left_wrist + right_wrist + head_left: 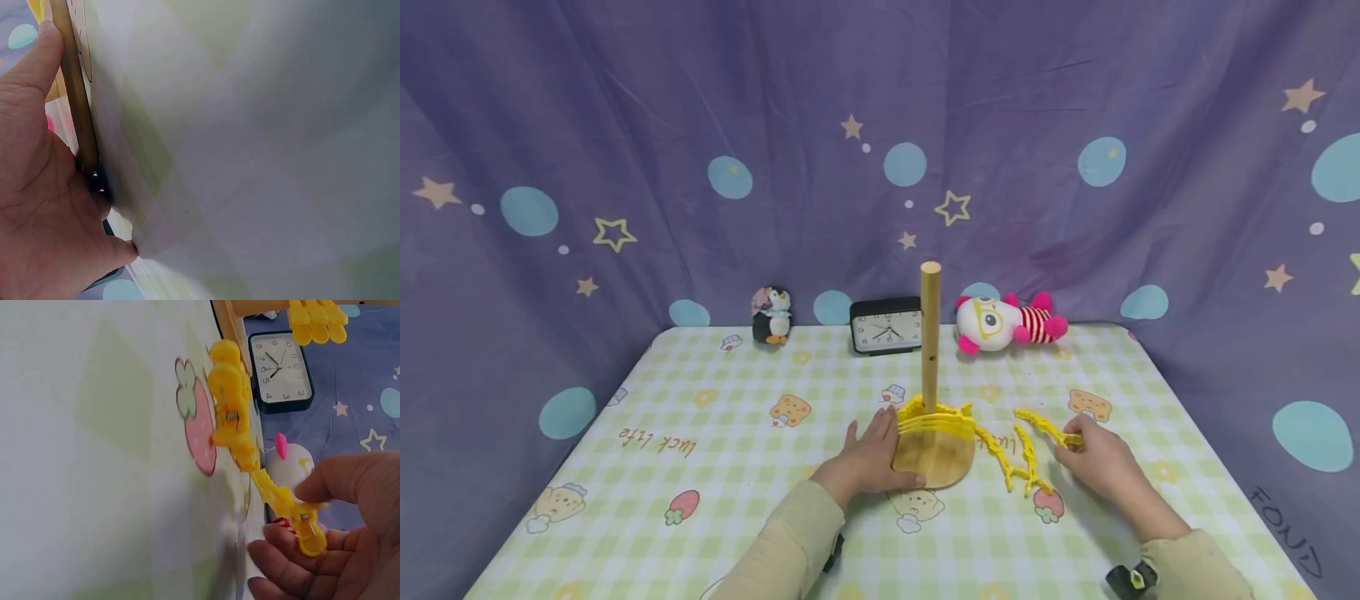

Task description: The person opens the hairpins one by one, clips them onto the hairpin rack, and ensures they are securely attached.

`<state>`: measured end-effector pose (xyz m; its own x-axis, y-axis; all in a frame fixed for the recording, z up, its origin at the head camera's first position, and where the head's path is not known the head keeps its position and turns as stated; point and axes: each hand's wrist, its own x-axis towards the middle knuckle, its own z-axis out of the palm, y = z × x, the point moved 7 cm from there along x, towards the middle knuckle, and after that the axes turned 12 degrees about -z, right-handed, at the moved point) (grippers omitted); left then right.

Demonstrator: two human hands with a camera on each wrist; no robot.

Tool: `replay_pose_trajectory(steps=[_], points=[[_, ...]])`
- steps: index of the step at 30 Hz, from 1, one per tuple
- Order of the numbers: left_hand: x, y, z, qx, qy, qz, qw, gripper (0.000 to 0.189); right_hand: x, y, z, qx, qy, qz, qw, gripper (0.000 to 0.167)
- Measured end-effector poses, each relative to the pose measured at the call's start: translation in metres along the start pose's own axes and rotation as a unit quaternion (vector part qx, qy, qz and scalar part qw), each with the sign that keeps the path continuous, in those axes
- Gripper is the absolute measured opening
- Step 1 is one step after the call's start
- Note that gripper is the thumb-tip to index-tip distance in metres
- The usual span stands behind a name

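Note:
A round wooden base [934,467] carries an upright wooden pole [930,333]. Several yellow clips [936,423] are stacked about the pole's foot. My left hand [868,460] rests against the left side of the base, fingers stretched out and thumb along its front edge. At the right, my right hand [1097,458] pinches the near end of a long yellow spring clip [1041,423] between thumb and fingers, close over the table. Its spring shows beside my fingertips in the right wrist view. Another yellow spring clip [1030,454] lies spread on the cloth between the base and this hand.
A black alarm clock [887,325] stands behind the pole. To its left is a small penguin toy [771,315]; to its right lies a pink-and-white plush toy [1009,322]. The checked tablecloth [700,392] ends at a purple curtain [820,208].

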<state>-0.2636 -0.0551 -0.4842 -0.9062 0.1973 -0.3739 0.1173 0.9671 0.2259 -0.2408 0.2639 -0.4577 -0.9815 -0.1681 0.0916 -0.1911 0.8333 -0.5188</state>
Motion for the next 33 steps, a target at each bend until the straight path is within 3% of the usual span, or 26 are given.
replay_pose_trajectory(steps=[4,8,18,27,33], points=[[0.0,0.0,0.001,-0.001,0.0,0.004,1.0,0.113,0.0,-0.012,-0.004,0.015,0.035,-0.023,0.999,0.034],[0.001,-0.001,0.002,0.001,0.002,0.005,1.0,0.113,0.0,-0.028,-0.01,0.039,0.069,-0.072,0.9943,0.034],[0.001,0.0,0.001,0.001,-0.007,-0.004,1.0,0.112,-0.001,-0.065,-0.021,0.04,0.117,-0.215,0.9688,0.035],[-0.002,0.002,-0.001,-0.003,-0.004,-0.003,1.0,0.112,0.005,-0.091,-0.024,0.02,0.155,-0.271,0.9498,0.035],[-0.001,0.001,-0.001,-0.001,-0.007,-0.004,1.0,0.112,0.013,-0.112,-0.018,0.022,0.151,-0.294,0.9434,0.036]])
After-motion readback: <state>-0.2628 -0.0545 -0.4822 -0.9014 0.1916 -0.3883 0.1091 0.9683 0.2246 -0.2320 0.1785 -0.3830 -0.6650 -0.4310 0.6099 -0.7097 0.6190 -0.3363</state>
